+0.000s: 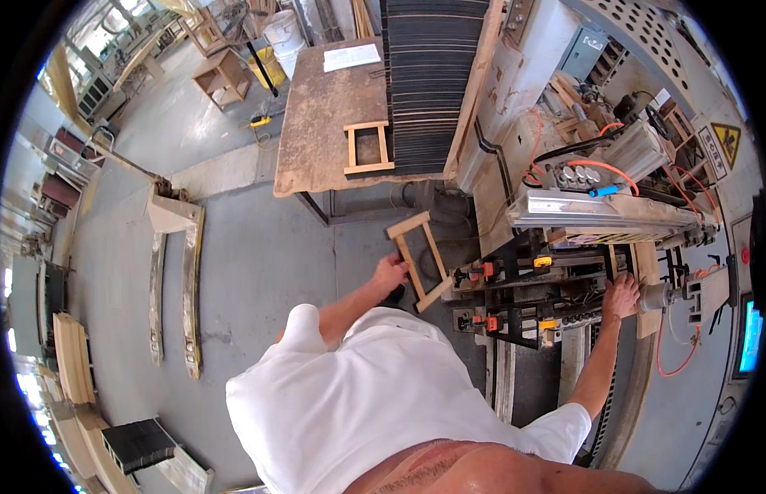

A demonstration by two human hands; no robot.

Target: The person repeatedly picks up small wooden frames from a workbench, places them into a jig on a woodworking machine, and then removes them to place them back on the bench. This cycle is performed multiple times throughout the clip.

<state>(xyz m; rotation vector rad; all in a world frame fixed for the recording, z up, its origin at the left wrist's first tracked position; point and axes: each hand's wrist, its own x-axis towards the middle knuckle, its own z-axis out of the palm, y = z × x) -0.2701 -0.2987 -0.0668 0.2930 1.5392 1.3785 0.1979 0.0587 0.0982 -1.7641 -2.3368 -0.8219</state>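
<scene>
A small rectangular light-wood frame (434, 295) with crossbars hangs tilted over the floor, left of the machine. My left hand (391, 274) is closed on one of its long rails. Over at the machine (597, 212), my right hand (620, 296) reaches in with curled fingers beside an upright wooden board (646, 284) and a metal cylinder (655, 297). What its fingers grip is hidden. Dark clamp arms with orange fittings (485, 270) and yellow fittings (548, 324) lie between my two hands.
A similar wooden frame (369, 168) rests on the worn table (317, 123) ahead, by a tall stack of dark strips (436, 82). A pallet truck (175, 216) stands on the floor to the left. Orange air hoses (605, 165) cross the machine; a lit screen (750, 337) is far right.
</scene>
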